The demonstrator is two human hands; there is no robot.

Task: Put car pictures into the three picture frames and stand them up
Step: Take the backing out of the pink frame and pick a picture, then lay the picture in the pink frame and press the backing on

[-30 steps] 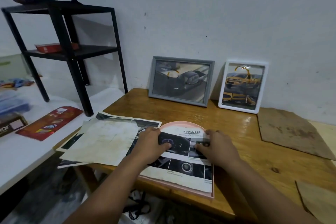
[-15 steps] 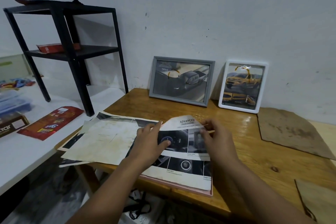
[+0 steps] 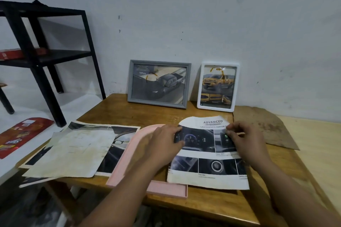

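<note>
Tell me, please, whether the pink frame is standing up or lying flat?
Lying flat. The pink frame rests on the wooden table, unlike the grey frame leaning against the wall.

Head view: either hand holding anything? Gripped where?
Both hold the car picture with the ADVANCED heading. The left hand grips its upper left edge, the right hand pinches its upper right edge.
</note>
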